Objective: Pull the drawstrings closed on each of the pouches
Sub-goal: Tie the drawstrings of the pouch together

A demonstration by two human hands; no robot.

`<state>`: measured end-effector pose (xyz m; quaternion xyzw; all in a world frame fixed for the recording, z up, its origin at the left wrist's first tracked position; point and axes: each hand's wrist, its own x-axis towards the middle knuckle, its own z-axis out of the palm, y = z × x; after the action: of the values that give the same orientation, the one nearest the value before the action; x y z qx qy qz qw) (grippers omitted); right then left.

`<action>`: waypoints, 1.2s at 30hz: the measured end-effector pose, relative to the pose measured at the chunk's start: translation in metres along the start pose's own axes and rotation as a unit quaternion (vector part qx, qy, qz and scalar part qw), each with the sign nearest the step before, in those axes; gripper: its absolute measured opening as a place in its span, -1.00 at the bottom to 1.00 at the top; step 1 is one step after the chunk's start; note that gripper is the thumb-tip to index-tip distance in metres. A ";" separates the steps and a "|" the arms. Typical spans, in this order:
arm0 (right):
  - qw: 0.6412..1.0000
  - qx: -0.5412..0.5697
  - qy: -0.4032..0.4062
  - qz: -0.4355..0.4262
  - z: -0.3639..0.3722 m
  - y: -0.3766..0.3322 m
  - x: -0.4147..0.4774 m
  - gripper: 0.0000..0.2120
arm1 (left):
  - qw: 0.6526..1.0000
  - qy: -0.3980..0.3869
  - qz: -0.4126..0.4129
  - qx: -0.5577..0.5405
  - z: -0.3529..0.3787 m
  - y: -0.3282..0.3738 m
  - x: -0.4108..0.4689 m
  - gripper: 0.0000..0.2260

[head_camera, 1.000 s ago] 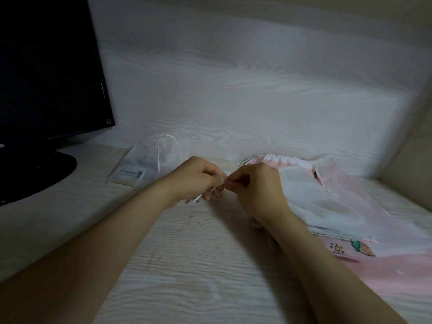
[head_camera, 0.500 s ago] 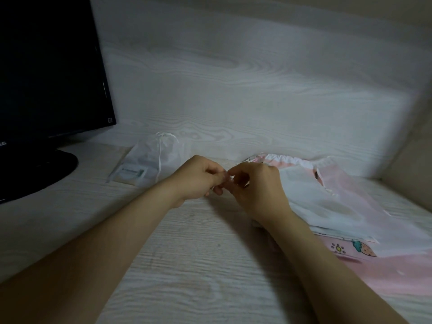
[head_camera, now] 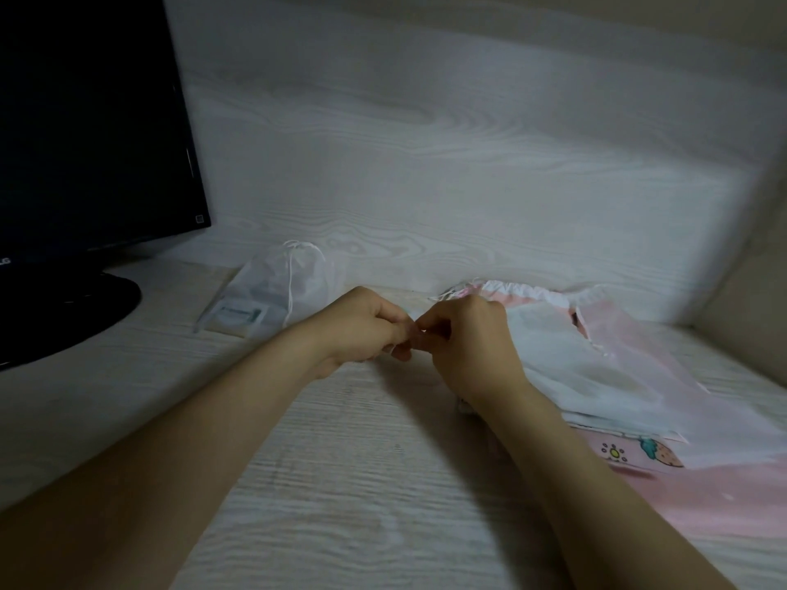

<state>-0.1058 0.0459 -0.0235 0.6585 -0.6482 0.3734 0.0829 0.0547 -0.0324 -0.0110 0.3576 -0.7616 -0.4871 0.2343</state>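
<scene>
Touching each other, the left hand [head_camera: 366,325] and right hand [head_camera: 468,347] curled beside the pouch pile [head_camera: 596,368]; whether they pinched anything could not be told

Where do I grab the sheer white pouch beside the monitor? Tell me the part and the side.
Pinch the sheer white pouch at its gathered neck, coming from above and the right. It lies flat with the neck toward the wall, cinched into a narrow bunch with cord loops; the monitor base sits to its left.
</scene>
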 end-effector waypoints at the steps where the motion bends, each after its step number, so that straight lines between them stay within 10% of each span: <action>1: 1.000 -0.011 -0.001 0.001 0.001 0.001 0.000 -0.93 | 1.000 0.001 -0.008 0.001 0.002 0.001 0.000 -0.86; 20: 0.981 -0.156 -0.072 -0.095 -0.002 -0.006 0.001 -0.81 | 0.990 0.087 -0.040 -0.099 0.008 -0.003 0.003 -0.76; 29: 0.997 0.066 -0.041 0.024 -0.007 0.008 -0.003 -0.86 | 0.955 0.112 0.238 0.137 -0.003 -0.003 0.002 -0.82; 36: 0.916 0.353 -0.089 0.171 -0.013 0.005 0.000 -0.88 | 0.933 0.158 0.296 0.131 0.001 -0.005 0.005 -0.80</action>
<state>-0.1151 0.0536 -0.0161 0.5540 -0.5820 0.5264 -0.2779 0.0525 -0.0368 -0.0161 0.2159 -0.8431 -0.2291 0.4359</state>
